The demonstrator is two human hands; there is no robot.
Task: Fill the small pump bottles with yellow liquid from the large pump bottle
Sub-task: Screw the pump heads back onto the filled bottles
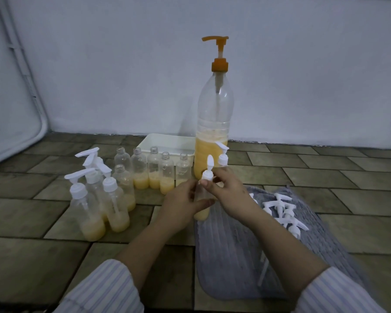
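**Cap going on: tip-over and cross-thread are the worries**

I hold a small clear plastic bottle with a band of yellow liquid at its base (pixel 201 213) upright between both hands, just over the near edge of a grey ribbed cloth mat (pixel 230 256) on the tiled floor (pixel 32 213). My left hand (pixel 182 205) wraps its fingers round the bottle's body; my right hand (pixel 229 190) pinches the white pump cap (pixel 208 173) at the neck, thumb and forefinger curled on the collar.

What I judge could go wrong: if the cap seats crooked, the thread may bind and the bottle could leak later. A hard twist with a loose left grip could spin the bottle or squeeze liquid upward. My right forearm hangs over the loose white pump heads (pixel 284 213) lying on the mat, and my hands sit just in front of the large clear pump bottle with the orange dispenser (pixel 211 141); a careless swing could knock it, and it looks top-heavy with liquid only in its lower third.

The held bottle is roughly a quarter filled, the liquid opaque and pale yellow. To my left stand 3 capped small bottles (pixel 93 213) and at least 6 open, partly filled ones (pixel 155 170), close together, in front of a white plastic tray (pixel 167 141). One more capped bottle (pixel 222 158) stands beside the large one.
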